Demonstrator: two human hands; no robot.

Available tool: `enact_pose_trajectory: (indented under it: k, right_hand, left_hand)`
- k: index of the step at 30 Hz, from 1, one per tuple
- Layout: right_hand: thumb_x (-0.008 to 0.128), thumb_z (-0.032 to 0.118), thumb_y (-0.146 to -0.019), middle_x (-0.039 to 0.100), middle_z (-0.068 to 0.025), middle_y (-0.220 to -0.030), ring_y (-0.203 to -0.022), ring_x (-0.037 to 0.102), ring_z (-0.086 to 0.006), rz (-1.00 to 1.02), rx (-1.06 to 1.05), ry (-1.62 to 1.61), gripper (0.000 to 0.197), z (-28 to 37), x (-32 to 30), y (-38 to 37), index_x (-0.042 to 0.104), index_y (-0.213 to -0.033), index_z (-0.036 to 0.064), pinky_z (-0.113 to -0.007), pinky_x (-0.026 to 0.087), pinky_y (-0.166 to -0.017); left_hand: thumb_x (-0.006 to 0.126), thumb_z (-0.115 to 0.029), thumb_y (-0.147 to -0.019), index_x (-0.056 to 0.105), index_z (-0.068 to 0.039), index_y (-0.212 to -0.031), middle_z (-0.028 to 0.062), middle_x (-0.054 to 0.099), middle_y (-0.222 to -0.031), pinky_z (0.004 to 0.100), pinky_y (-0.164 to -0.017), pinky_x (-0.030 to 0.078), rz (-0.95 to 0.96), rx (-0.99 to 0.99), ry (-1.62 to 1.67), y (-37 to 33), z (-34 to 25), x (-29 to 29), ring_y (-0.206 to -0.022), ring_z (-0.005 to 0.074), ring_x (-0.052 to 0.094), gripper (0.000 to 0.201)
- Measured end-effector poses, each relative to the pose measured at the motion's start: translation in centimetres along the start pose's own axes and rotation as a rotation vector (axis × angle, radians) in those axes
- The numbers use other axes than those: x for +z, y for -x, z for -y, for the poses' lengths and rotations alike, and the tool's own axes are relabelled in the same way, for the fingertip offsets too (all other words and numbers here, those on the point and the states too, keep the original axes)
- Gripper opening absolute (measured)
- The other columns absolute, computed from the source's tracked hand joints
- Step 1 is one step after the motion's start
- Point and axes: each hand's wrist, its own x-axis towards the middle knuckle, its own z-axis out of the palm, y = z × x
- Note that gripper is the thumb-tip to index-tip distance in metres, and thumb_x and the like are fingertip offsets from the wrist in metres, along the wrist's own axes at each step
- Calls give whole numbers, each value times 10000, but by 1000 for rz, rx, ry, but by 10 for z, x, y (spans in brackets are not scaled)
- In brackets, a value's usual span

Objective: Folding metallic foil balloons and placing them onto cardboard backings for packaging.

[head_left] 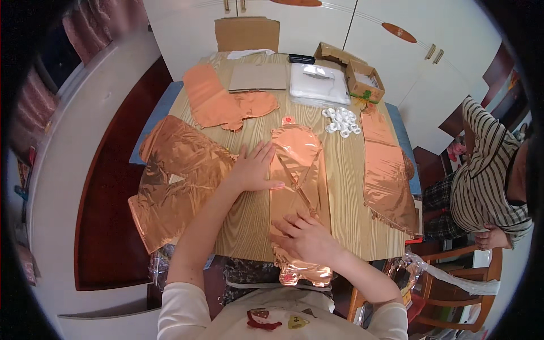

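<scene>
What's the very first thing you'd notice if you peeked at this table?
The shiny rose-gold foil balloon lying flat in the middle of the wooden table, with the left hand and right hand pressing on it. More deflated foil balloons lie around it: a crinkled pile on the left edge and a long one on the right. A person in a striped shirt sits at the right.

We see glossy copper foil on the balloon (297,170) under both hands, creased and mirror-like; same foil on the pile (175,175) and strip (388,170). Table (351,192) is matt light woodgrain. Cardboard (258,76) is plain matt brown, bags (317,82) clear shiny plastic.
</scene>
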Motion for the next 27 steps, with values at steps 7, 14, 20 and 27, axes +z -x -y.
enact_pose_trajectory:
  k: [7,14,20,27]
  right_hand:
    - [635,278,-827,495,-32,-1388,-1267,449,-262,53,52,-61,475,17,-9,13,620,-1299,221,-482,338,-1101]
    - [623,300,-865,473,-41,-1421,-1305,428,-274,77,76,-48,469,15,0,17,593,-1326,223,-468,313,-1104]
    - [607,296,-880,464,-45,-1439,-1317,422,-276,96,85,-72,460,17,2,17,593,-1332,218,-472,315,-1111]
    - [578,311,-903,448,-53,-1462,-1317,426,-283,75,66,-86,455,17,6,17,583,-1349,220,-499,302,-1122]
  left_hand:
    - [440,-862,-753,163,-2,-1542,128,142,-1629,615,-1171,103,15,-8,6,-1,1,-1,-1506,289,121,1199]
    - [638,-371,-849,628,-75,-1182,94,603,-1217,462,-955,408,-265,88,-84,41,-30,-8,-1163,252,548,446]
    - [655,-198,-769,671,-117,-941,30,643,-919,373,-806,434,-369,232,-68,81,-46,-12,-920,221,604,190]
    - [645,-393,-836,625,-53,-1159,92,629,-1179,419,-934,425,-272,210,10,64,-42,-15,-1134,248,569,469]
